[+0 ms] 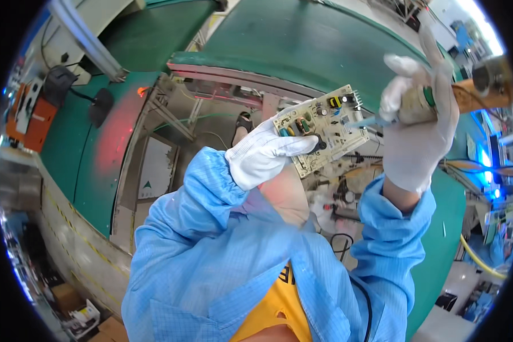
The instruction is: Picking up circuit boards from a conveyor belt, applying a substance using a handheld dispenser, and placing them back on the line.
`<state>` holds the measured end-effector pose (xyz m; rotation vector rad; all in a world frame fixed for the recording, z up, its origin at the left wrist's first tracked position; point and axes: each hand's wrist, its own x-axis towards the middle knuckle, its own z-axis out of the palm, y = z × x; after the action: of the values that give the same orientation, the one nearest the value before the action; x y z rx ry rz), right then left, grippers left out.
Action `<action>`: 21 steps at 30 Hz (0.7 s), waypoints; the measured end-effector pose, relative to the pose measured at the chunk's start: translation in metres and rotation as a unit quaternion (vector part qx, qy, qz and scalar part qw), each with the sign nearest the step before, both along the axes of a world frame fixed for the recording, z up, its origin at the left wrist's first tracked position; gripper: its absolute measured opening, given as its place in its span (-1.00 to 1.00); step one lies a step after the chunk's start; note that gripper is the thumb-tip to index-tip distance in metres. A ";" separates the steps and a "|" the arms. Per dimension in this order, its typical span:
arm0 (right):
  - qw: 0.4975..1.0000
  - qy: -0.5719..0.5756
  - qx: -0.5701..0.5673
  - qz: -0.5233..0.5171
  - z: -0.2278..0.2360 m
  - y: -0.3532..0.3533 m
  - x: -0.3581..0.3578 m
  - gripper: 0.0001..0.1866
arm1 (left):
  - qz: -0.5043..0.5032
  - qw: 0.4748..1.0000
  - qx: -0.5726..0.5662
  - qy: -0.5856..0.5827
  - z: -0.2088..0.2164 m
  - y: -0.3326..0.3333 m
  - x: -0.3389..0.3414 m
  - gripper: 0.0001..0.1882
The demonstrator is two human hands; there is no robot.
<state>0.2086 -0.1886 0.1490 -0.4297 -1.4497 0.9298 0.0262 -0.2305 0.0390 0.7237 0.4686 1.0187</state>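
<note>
My left hand, in a white glove, grips a cream circuit board by its left side, thumb over the top face. The board is tilted and carries several capacitors, coils and a black round part near my thumb. My right hand, also gloved, is raised at the board's right. Its fingers are closed round a pale cylindrical dispenser with a green band. From this a thin bluish nozzle points left, its tip at the board's right part; whether it touches cannot be told.
A green conveyor belt runs across the far side behind a metal rail. Green work surfaces stand left and right, the left one bearing an orange box and a black stand. Beyond my right hand is a brown bar.
</note>
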 end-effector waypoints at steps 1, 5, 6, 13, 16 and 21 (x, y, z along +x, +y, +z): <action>1.000 -0.003 -0.007 -0.010 0.000 -0.004 0.003 -0.47 | 0.002 0.999 0.016 0.044 0.000 0.000 0.005 -0.39; 0.926 -0.226 0.231 -0.194 0.006 -0.015 -0.005 -0.51 | -0.014 0.997 0.030 0.068 -0.002 -0.011 0.017 -0.36; 0.926 -0.228 0.228 -0.195 0.004 -0.016 -0.003 -0.51 | -0.014 0.997 0.035 0.065 0.000 -0.012 0.019 -0.36; 0.961 -0.164 0.200 -0.095 -0.005 -0.008 0.006 -0.51 | -0.015 0.995 0.052 0.084 -0.004 -0.022 0.023 -0.35; 0.972 -0.133 0.187 -0.053 -0.008 -0.003 0.010 -0.51 | -0.010 0.996 0.052 0.068 -0.007 -0.024 0.024 -0.35; 0.983 -0.079 0.166 0.018 -0.014 0.011 0.014 -0.51 | -0.016 0.998 0.025 0.050 -0.001 -0.028 0.021 -0.34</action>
<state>0.2228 -0.1772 0.1353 -0.2315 -1.7267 0.6755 0.0472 -0.2583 0.0377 0.8266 0.5174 0.9707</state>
